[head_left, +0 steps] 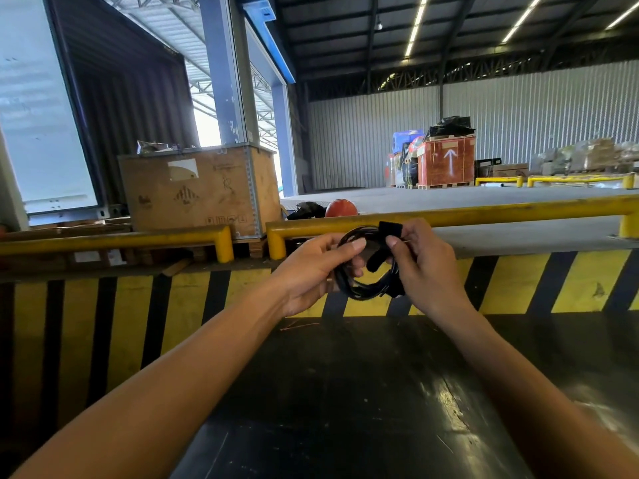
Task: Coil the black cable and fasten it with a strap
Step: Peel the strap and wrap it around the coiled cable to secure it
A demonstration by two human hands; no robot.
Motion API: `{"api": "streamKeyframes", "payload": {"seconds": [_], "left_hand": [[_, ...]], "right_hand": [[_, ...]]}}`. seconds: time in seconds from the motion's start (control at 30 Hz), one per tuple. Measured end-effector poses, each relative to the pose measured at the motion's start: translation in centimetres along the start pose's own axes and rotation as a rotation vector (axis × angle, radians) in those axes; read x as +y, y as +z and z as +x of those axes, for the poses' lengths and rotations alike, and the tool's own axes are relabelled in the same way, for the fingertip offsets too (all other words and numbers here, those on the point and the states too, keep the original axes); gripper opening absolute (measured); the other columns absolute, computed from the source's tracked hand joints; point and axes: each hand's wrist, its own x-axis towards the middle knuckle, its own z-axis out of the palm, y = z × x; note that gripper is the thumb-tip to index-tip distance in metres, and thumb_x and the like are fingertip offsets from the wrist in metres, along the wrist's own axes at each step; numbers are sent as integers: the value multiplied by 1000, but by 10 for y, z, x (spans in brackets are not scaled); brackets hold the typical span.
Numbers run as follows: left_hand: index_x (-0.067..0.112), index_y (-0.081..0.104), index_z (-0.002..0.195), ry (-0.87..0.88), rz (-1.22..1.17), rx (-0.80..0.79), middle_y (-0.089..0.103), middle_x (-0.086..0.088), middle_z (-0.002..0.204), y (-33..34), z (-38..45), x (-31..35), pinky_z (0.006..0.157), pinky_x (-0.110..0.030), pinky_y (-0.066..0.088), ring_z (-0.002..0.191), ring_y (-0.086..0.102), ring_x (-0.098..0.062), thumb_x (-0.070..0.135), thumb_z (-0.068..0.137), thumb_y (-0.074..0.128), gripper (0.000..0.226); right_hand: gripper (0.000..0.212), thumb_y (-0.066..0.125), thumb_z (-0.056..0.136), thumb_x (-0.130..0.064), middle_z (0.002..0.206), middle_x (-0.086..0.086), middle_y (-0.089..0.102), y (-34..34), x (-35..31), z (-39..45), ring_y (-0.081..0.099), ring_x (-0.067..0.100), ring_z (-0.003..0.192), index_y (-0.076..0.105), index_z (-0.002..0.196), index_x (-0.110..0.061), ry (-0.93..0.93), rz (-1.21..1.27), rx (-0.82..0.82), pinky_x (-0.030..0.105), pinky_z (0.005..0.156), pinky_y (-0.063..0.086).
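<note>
The black cable is wound into a small round coil, held up in front of me between both hands. My left hand grips the coil's left side, thumb across the top. My right hand holds the right side and pinches a black strap that wraps over the top of the coil. One strap end hangs down inside the loop. Part of the coil is hidden behind my fingers.
A dark glossy surface lies below my arms. Behind it runs a yellow and black striped wall topped by yellow rails. A wooden crate stands at left and an orange helmet sits beyond the rail.
</note>
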Motion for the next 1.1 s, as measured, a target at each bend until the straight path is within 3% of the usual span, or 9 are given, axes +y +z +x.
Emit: {"api": "streamKeyframes", "payload": {"seconds": [0.13, 0.3, 0.43, 0.6, 0.73, 0.8, 0.9, 0.97, 1.1], "left_hand": [[8, 58, 109, -35, -110, -17, 66, 0, 77, -3, -5, -14, 84, -36, 51, 80, 66, -14, 23, 79, 64, 34], [0, 57, 116, 44, -78, 75, 61, -1, 74, -4, -1, -14, 97, -47, 44, 75, 64, -14, 10, 91, 56, 28], [4, 61, 110, 141, 304, 48, 59, -1, 73, -6, -5, -14, 79, -27, 50, 72, 59, -10, 12, 93, 54, 20], [13, 62, 107, 177, 447, -42, 60, 4, 73, -4, -5, -11, 71, -20, 51, 72, 61, -6, 13, 92, 56, 16], [16, 63, 101, 207, 452, -141, 63, 7, 74, 3, -7, -8, 74, -19, 51, 76, 63, -6, 11, 92, 56, 13], [16, 64, 102, 206, 432, -150, 65, 9, 75, 5, -6, -7, 75, -19, 51, 78, 64, -6, 11, 91, 57, 14], [11, 64, 107, 200, 388, -127, 66, 9, 77, 4, -5, -6, 76, -21, 50, 79, 64, -7, 10, 91, 57, 18], [6, 64, 111, 196, 363, -107, 66, 5, 80, 2, -4, -5, 79, -23, 51, 80, 64, -9, 8, 91, 57, 21], [4, 63, 113, 178, 265, -91, 68, 7, 77, 1, -3, -7, 83, -26, 53, 78, 64, -9, 5, 90, 56, 24]], "right_hand": [[7, 49, 95, -18, 77, -2, 60, -1, 9, -6, 59, 8, 68, 42, 94, -20, 2, 16, 50, 23, 54, 44], [7, 48, 95, -22, 68, -8, 51, -5, 17, -12, 52, 10, 63, 43, 90, -20, 20, -46, -122, 22, 54, 35], [8, 51, 93, -26, 83, 2, 65, -22, 20, 2, 62, 15, 77, 49, 91, -18, 56, -40, -77, 26, 66, 48], [10, 58, 90, -17, 78, -2, 62, -39, 13, 25, 60, -3, 66, 55, 94, -8, 2, -71, 103, 5, 56, 40], [11, 58, 90, -15, 88, 10, 68, -26, 24, 21, 64, 24, 78, 57, 94, -6, -103, -287, -63, 31, 67, 50], [8, 58, 90, -14, 86, 11, 67, -22, 31, 16, 62, 25, 79, 56, 91, -7, -160, -305, -132, 29, 65, 45], [10, 60, 89, -17, 89, 1, 65, -20, 30, 13, 59, 12, 84, 57, 93, -9, -62, -174, -175, 15, 69, 41], [11, 60, 88, -18, 91, -1, 69, -22, 24, 15, 63, 6, 84, 58, 91, -8, 61, -3, -227, 20, 75, 47], [12, 53, 92, -11, 79, 4, 71, -27, 13, 17, 64, 4, 65, 61, 92, -2, 227, 307, -388, 18, 62, 49]]}}
